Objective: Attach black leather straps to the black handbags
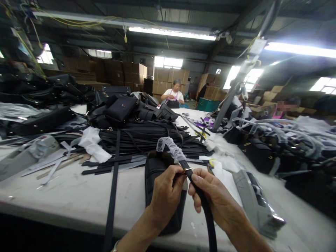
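Observation:
My left hand (pixel 166 194) and my right hand (pixel 214 197) meet over a black bag (pixel 153 168) that stands on the white table (pixel 68 196). Both hands are closed on a black strap (pixel 207 217) with a small gold buckle (pixel 188 170). The left pinches at the buckle; the right grips just below it, and the strap runs down past my right wrist. Clear plastic wrap (pixel 170 147) covers the bag's handle end above the buckle.
A pile of black straps (pixel 147 138) and black bags (pixel 120 108) lies behind. One long strap (pixel 112 196) hangs over the table's front edge. A grey tool (pixel 256 199) lies right, white paper (pixel 91 143) left. A seated person (pixel 174 94) works at the far end.

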{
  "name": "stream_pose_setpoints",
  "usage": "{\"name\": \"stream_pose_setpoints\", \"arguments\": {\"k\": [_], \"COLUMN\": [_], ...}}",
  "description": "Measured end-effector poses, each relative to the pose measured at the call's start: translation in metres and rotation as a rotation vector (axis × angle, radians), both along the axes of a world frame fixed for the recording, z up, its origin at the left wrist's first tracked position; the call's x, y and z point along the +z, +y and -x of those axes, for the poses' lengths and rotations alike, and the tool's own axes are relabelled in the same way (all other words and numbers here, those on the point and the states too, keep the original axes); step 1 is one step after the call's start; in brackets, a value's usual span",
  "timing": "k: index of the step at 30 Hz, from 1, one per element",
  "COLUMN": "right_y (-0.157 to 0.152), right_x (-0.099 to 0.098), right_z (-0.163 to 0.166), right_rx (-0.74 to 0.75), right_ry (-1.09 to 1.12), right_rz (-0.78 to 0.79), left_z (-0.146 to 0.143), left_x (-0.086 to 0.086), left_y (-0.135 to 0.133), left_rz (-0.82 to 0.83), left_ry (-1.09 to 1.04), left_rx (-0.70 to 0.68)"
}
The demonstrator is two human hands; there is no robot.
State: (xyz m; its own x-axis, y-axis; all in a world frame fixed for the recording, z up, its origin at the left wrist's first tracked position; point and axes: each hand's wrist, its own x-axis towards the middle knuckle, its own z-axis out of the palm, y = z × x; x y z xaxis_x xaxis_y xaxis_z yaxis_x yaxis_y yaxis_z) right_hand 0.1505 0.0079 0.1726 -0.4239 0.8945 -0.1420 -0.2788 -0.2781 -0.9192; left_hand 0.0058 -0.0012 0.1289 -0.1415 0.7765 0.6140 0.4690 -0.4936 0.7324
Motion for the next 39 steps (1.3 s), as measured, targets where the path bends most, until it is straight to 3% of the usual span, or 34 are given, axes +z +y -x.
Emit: {"name": "stream_pose_setpoints", "arguments": {"k": [4,9,25,33,36,39], "right_y": [-0.004,-0.004,-0.009,-0.008,-0.003,0.005], "right_x": [-0.002,-0.003,-0.002,-0.011,-0.016,-0.02], "right_z": [-0.003,-0.002,0.003,0.012,0.011,0.009], "right_rx": [0.012,-0.043,-0.099,-0.139,-0.11,-0.174], "right_ry": [0.02,0.049,0.024,-0.016,-0.045,-0.056], "right_rz": [0.026,0.063,0.037,-0.133,-0.126,-0.172], "left_z": [0.001,0.001,0.0,-0.001,0.003,0.008], "left_x": [0.003,0.002,0.005,0.006,0.007,0.009], "left_y": [0.002,0.002,0.0,-0.003,-0.004,-0.005], "left_rz": [0.021,-0.014,-0.043,0.051,0.121,0.172], "left_ry": [-0.031,-0.031,-0.051,-0.115,-0.171,-0.231], "left_rx": [0.027,-0.034,-0.011,0.004,-0.067,-0.247]}}
